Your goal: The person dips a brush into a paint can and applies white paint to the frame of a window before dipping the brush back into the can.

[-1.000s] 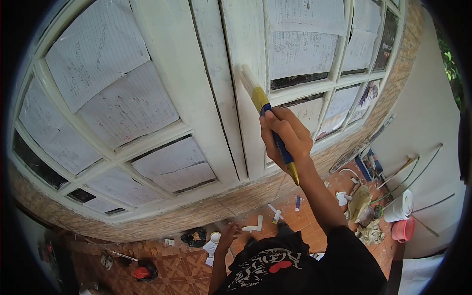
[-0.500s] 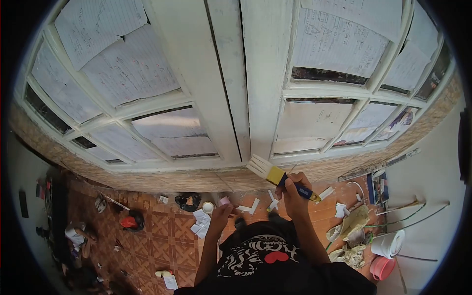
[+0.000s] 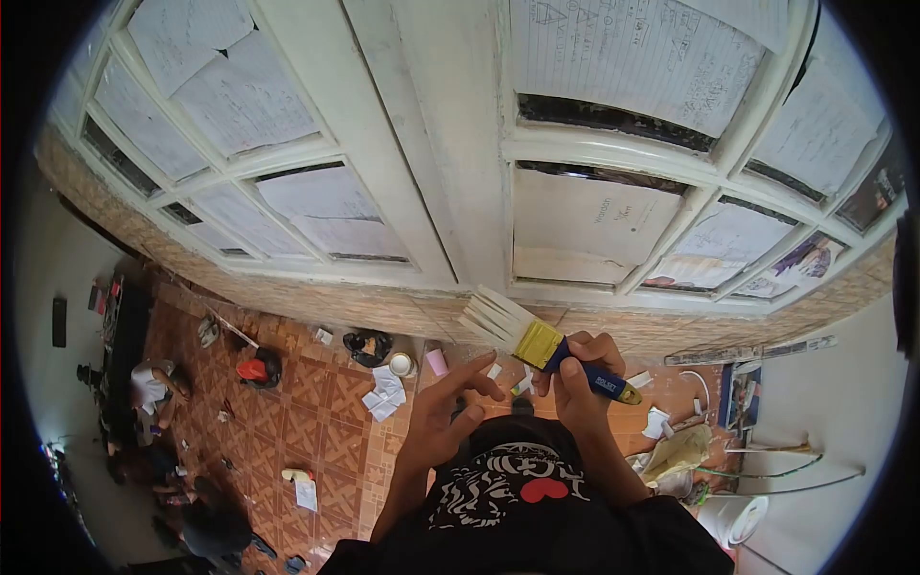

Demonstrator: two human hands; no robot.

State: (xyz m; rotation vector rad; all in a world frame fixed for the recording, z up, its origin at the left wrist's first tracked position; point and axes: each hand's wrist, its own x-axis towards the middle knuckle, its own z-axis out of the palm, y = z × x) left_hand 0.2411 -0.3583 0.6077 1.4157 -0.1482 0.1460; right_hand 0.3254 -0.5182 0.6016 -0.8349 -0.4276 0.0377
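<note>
My right hand (image 3: 586,383) grips the blue handle of a paintbrush (image 3: 539,344) with a yellow ferrule. Its pale bristles point up and left, tips overlapping the lower edge of the white window frame (image 3: 479,192) in this view. My left hand (image 3: 448,417) is raised beside the brush, holding nothing, fingers apart and curved toward it. Sheets of written paper (image 3: 613,57) cover the panes. Below the frame runs a strip of brown stone-patterned wall (image 3: 383,309).
On the tiled floor (image 3: 316,422) lie a pink cup (image 3: 437,361), an open paint tin (image 3: 402,365), a black bag (image 3: 368,347) and white papers (image 3: 385,393). A white bucket (image 3: 736,518) and crumpled cloth (image 3: 676,455) are at right. People (image 3: 151,383) sit at far left.
My left hand has opened and moved right, nearer the brush. The brush has come slightly closer and up, its bristles shifted left. The whole view has turned and shifted.
</note>
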